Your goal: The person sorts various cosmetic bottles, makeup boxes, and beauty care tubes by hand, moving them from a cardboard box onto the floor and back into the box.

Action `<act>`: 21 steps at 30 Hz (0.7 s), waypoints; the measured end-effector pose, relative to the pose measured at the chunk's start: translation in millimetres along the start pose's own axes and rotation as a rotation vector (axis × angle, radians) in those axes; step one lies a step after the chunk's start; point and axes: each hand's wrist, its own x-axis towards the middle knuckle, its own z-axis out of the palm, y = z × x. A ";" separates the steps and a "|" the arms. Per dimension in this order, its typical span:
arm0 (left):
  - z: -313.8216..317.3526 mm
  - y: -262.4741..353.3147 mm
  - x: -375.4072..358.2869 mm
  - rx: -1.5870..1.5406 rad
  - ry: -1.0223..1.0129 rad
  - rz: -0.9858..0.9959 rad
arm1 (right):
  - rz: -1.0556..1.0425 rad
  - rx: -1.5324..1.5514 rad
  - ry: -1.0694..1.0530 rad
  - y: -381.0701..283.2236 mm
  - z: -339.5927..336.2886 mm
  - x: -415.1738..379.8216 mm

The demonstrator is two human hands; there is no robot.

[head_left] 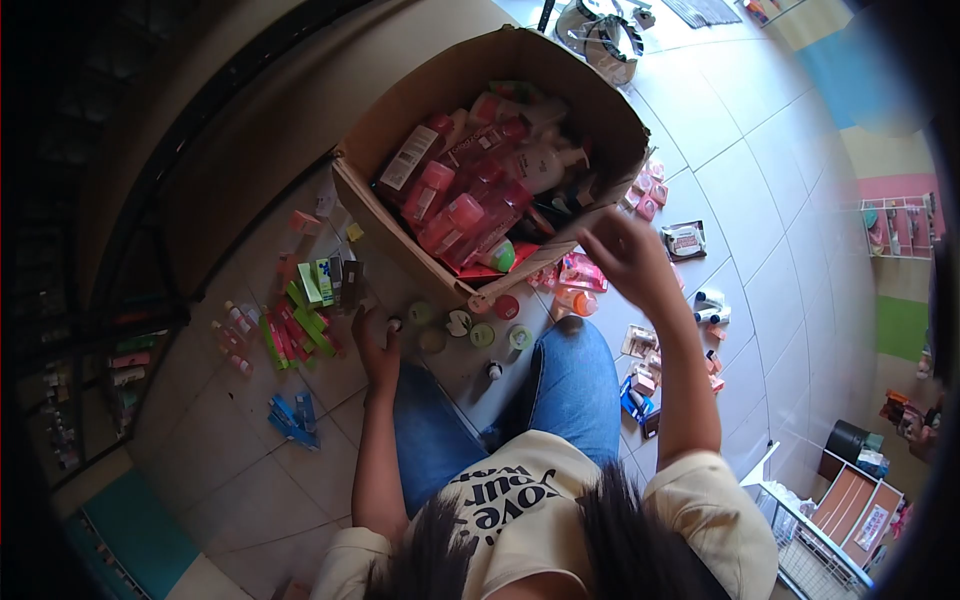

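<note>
Cardboard box (600, 115) stood on the tiled floor (740, 190) ahead of the seated person's knees in the head view, its top open and filled with pink and red bottles (470, 215) and tubes lying in a heap. Just over the box's near right corner hovered the right hand (622, 255), fingers loosely curled; whether it pinched anything could not be told from this angle. Below the box's near left corner, the left hand (375, 345) rested low on the floor, fingers bent around a small white-capped item (395, 324), touching it. Between the box's near edge and the person's jeans lay a row of small round jars (482, 334), green and pale. Left of the box, green and red tubes (300, 325) were laid side by side, with blue packets (292, 417) farther from the box toward the person. Right of the box, small pink packets (650, 195) and a sachet (685, 240) were scattered on the tiles.
</note>
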 end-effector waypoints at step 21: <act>-32.0 152.7 94.2 -0.536 0.108 0.049 | -0.063 -0.090 -0.371 6.8 65.6 123.6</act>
